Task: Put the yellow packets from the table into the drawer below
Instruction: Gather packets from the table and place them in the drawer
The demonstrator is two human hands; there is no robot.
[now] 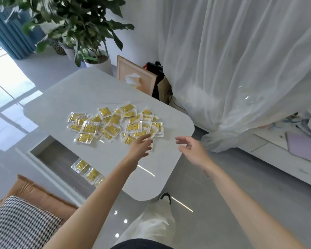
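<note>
Several yellow packets [113,123] in clear wrappers lie scattered over the middle of the white table [90,90]. Below the table's left side an open drawer [61,159] holds a few more yellow packets [90,172]. My left hand [140,146] reaches over the near edge of the pile, fingers straight, fingertips at the closest packets, holding nothing. My right hand [190,150] hovers above the table's right edge, fingers loosely spread and empty.
A potted plant [90,33] stands beyond the table's far end, with a framed picture [133,76] leaning beside it. White curtains [232,60] hang to the right. A checked cushion [20,225] on a brown seat sits at bottom left. My leg and shoe [164,196] stand by the table's near corner.
</note>
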